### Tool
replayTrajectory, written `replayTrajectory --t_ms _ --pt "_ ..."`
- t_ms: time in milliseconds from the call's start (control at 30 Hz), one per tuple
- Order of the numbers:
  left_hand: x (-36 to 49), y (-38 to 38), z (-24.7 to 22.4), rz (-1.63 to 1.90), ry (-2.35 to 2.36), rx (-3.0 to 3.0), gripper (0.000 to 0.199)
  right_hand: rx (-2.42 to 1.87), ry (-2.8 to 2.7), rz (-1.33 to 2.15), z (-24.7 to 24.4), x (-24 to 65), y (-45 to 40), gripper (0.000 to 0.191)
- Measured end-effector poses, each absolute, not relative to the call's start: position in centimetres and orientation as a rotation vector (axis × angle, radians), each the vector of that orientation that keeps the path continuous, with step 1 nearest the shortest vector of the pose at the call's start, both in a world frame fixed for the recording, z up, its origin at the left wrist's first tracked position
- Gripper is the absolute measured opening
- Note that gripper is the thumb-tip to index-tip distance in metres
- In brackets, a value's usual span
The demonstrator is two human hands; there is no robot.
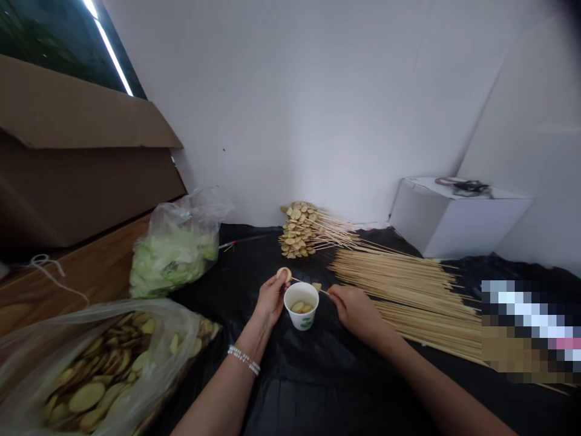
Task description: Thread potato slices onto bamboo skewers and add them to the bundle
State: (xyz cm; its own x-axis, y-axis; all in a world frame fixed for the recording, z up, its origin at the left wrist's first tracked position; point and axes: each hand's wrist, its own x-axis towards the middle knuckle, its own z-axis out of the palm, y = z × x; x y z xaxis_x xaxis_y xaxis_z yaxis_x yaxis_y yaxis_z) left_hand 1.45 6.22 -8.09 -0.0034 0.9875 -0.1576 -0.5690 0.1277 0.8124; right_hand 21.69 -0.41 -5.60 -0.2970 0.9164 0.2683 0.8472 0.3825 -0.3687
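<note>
In the head view, the left hand (271, 297) pinched a slice (284, 274) and the right hand (354, 306) gripped a stick (324, 292). The stick ran toward the slice, level with the far rim of the cup (298, 320); whether its tip had gone in could not be told. A second slice (316, 286) sat on the stick, near the right fingers.

The likeliest trouble was a split slice, if the stick pushed too near its edge; a tip coming through fast could have pricked the left fingers. A knock from either wrist might have tipped the cup and its contents.

A black sheet (281, 393) covered the surface, its folds a poor footing for the cup. Loose sticks (394, 269) lay right, a loaded bundle (299, 230) beyond, bags of greens (175, 257) and slices (86, 396) left. Behind stood a pale wall (318, 91), a carton (91, 188) and a white box (472, 224).
</note>
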Motion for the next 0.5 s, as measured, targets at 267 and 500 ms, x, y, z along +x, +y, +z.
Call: replayTrajectory --t_ms 267,500 --pt "1.91 5.91 -7.95 1.369 0.891 0.643 0.032 -1.581 -2.251 0.06 -5.6 21.55 -0.91 0.025" --pt "2.17 5.77 -7.76 1.336 0.905 0.657 0.032 -1.513 -2.166 0.267 -5.71 21.76 -0.19 0.024"
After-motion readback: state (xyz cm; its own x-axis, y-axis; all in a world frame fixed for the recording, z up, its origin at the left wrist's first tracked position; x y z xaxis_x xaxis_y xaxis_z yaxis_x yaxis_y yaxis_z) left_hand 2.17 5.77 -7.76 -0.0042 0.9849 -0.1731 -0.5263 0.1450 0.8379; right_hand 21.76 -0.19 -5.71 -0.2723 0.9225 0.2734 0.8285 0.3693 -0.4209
